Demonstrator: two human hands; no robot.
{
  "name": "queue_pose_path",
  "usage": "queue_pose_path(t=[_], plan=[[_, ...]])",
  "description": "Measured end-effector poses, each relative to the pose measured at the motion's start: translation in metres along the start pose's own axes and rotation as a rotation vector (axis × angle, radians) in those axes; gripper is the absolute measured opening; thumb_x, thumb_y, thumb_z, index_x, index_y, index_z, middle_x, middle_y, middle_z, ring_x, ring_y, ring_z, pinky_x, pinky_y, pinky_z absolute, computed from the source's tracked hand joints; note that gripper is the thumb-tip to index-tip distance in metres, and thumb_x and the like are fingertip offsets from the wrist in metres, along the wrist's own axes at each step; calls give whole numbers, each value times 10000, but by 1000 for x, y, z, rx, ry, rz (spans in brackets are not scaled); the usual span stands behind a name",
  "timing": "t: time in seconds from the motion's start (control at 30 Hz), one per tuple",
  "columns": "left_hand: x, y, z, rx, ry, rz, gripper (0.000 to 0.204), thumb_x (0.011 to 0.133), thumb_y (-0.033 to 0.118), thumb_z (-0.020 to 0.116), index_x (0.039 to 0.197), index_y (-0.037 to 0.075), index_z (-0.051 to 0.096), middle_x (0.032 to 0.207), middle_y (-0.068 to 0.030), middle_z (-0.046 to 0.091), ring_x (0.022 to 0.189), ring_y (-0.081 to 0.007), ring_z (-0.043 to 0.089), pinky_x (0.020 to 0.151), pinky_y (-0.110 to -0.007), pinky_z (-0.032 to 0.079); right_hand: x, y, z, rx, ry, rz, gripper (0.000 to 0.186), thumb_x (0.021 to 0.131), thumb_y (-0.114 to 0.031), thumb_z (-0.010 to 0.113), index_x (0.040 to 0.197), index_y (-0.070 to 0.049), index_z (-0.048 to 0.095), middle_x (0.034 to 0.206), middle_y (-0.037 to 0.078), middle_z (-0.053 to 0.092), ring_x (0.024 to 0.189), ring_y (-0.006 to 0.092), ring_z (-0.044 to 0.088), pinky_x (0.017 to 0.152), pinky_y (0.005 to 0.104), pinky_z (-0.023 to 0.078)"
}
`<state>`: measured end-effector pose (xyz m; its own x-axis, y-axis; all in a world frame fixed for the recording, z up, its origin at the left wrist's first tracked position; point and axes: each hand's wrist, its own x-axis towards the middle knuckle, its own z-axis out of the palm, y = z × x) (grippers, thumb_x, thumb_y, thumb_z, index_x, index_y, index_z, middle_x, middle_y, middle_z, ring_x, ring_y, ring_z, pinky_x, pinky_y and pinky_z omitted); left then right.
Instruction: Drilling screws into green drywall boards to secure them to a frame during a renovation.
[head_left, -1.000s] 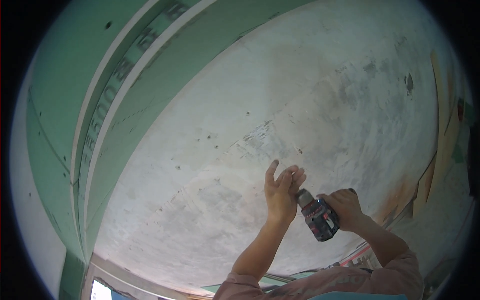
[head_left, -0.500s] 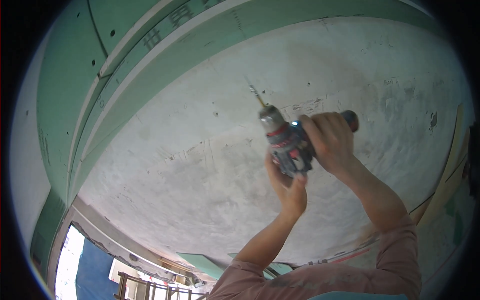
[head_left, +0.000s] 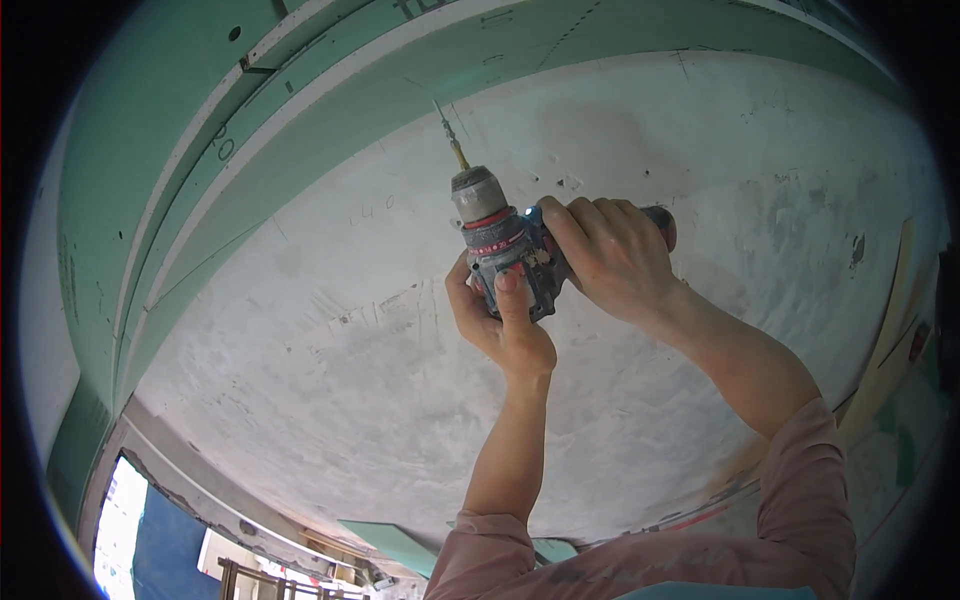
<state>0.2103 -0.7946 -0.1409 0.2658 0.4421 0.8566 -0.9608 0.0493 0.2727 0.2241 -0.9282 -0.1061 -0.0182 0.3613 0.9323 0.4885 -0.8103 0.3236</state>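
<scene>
Green boarding (head_left: 540, 45) borders a pale wall (head_left: 630, 410); before it, the drill (head_left: 497, 238) is now braced two-handed. The left hand (head_left: 505, 325), near the chuck (head_left: 479, 197) a second ago, cups the drill's rear; the right hand (head_left: 618, 255) keeps a closed grip on it.

The right hand (head_left: 612, 258) covers all but the end of the handle (head_left: 660, 226) of the drill (head_left: 492, 237), whose housing hides some fingers of the left hand (head_left: 515, 338), while ahead of the grip the bit (head_left: 455, 147) tapers too finely to tell whether it touches the green board (head_left: 400, 85), and below to the left a wooden frame (head_left: 226, 580) is cut off.
</scene>
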Motion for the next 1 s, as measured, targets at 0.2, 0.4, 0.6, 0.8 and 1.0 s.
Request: queue_pose_path(t=[0.2,0.4,0.6,0.8,1.0], plan=[[4,-1,2,-42,-39,-14,522,947,390,624,1176,-56,481,947,-123,618,845,-130,571,756,-263,475,4,3,2,-29,-7,3,429,712,-32,714,1108,-37,549,749,73,583,656,227,616,622,356,513],[8,-4,4,-69,-47,-30,496,950,367,626,1164,-56,480,947,-120,618,842,-128,569,751,-254,473,6,4,3,-18,0,18,433,704,-32,715,1104,-35,549,747,73,584,652,225,614,620,358,514],[9,2,11,-83,-37,-39,467,967,369,614,1151,-37,475,930,-102,611,823,-112,557,729,-249,467,12,8,3,-60,82,-17,334,715,-42,696,1017,-49,552,664,47,538,574,192,577,560,331,489],[13,4,11,-41,-38,-30,472,972,407,604,1130,-17,468,893,-76,592,784,-97,531,683,-240,456,13,7,3,-53,2,23,296,698,-23,689,951,-42,536,702,74,561,616,234,602,602,366,514],[22,6,14,-52,-55,-60,457,974,406,602,1115,-8,470,878,-71,589,757,-87,521,667,-233,451,21,7,-1,-88,-17,30,263,708,-29,687,921,-47,534,670,68,541,595,227,595,594,364,514]])
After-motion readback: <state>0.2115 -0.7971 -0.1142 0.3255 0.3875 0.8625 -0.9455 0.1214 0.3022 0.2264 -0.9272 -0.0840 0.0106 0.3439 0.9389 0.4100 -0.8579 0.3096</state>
